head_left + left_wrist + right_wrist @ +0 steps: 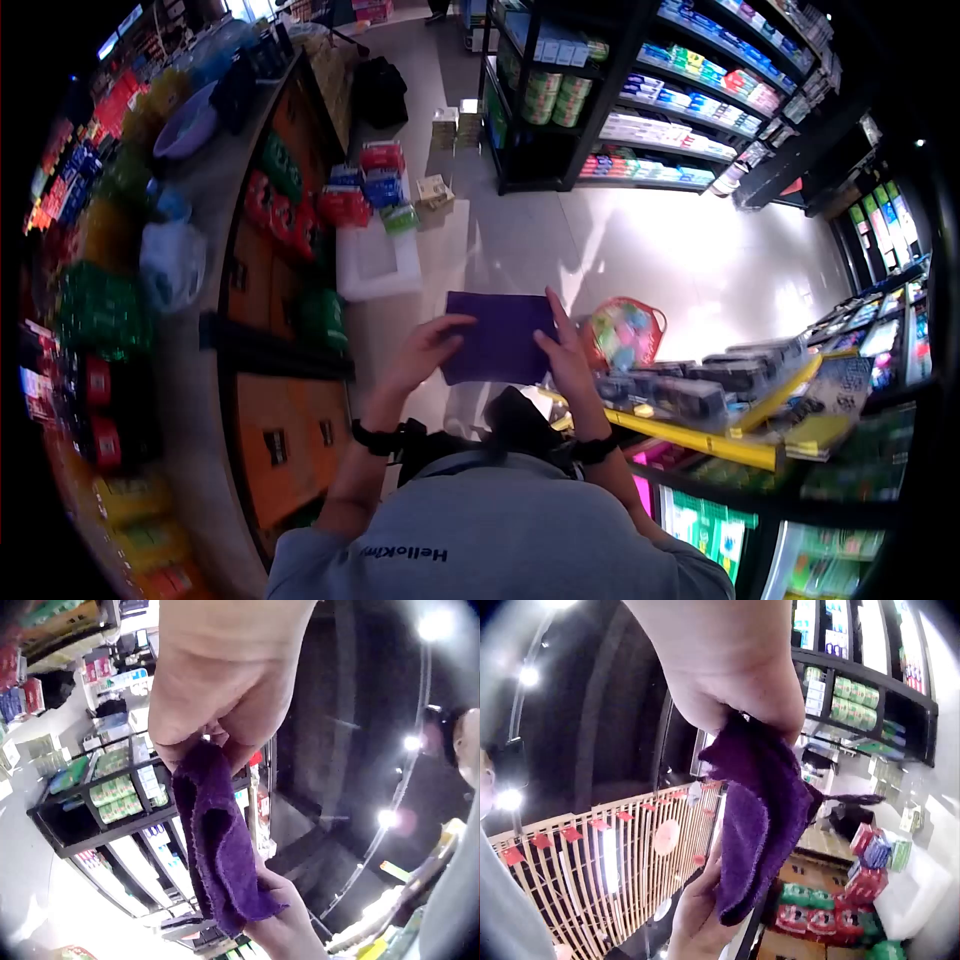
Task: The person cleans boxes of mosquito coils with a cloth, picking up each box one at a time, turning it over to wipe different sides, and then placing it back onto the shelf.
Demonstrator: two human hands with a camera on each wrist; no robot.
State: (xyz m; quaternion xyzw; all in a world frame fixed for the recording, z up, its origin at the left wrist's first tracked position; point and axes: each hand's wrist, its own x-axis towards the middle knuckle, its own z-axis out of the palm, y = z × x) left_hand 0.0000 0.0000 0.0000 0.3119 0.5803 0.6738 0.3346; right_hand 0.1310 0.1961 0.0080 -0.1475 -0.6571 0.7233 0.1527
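Note:
A purple cloth [497,338], folded into a rough rectangle, is held up in front of the person's body. My left hand [425,352] grips its left edge and my right hand [568,358] grips its right edge, with a finger along the upper corner. In the left wrist view the cloth [217,847] hangs in folds from the left hand [221,697], its layers parted at the edge. The right wrist view shows the cloth [761,810] bunched under the right hand [735,675], with a loose strip sticking out to one side.
Boxes and packets [365,190] stand on a white block [380,262] ahead to the left. A counter with orange cartons [285,440] runs along the left. A red-rimmed basket [628,335] and a yellow-edged display shelf [700,440] are on the right; stocked shelves [680,100] stand farther off.

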